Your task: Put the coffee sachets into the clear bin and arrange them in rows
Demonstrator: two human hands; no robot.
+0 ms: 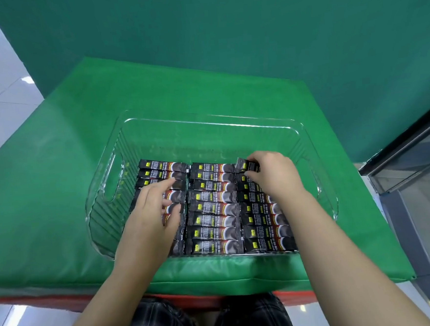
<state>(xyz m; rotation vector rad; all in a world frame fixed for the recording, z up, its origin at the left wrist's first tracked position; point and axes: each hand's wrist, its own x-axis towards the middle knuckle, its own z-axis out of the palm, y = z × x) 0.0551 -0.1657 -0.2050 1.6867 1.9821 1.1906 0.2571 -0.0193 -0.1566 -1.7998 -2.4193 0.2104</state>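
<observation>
Right hand (273, 176) pinches a sachet (246, 165) at the far end of the right row in the bin (206, 120). Left hand (151, 208) lies flat, fingers loose, on the left row. Next: lay it square, far strip still bare

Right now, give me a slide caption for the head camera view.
Right hand sets a coffee sachet into the clear bin; left hand rests on the left row.
</observation>
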